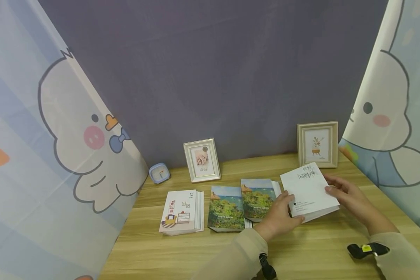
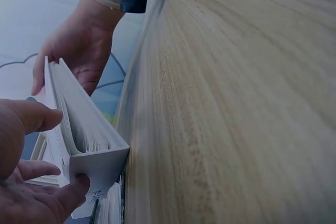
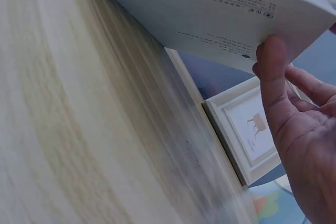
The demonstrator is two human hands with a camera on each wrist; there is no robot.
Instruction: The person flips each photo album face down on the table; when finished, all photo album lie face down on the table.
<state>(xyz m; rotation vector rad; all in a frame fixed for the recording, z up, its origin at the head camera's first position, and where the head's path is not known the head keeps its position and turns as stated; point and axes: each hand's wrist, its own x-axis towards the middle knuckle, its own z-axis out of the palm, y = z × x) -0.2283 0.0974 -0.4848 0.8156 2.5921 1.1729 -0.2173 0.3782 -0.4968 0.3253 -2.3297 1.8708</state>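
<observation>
Both hands hold a white photo album (image 1: 309, 190), its white cover with dark lettering turned up. My left hand (image 1: 278, 216) grips the album's near left side, thumb along the lower edge. On the opposite side my right hand (image 1: 348, 196) pinches the right edge. In the left wrist view the album (image 2: 100, 166) shows its spine end and a thick block of pages between the covers. Seen from the right wrist, the album's underside (image 3: 210, 19) carries a barcode and small print, tilted above the table. Just left of the left hand lies a landscape-covered photo album (image 1: 259, 198).
Another landscape album (image 1: 225, 208) and a white album with a furniture drawing (image 1: 180, 212) lie to the left on the wooden table (image 1: 168, 252). A blue clock (image 1: 159, 173), a white picture frame (image 1: 202, 160) and a beige picture frame (image 1: 317, 144) stand at the back.
</observation>
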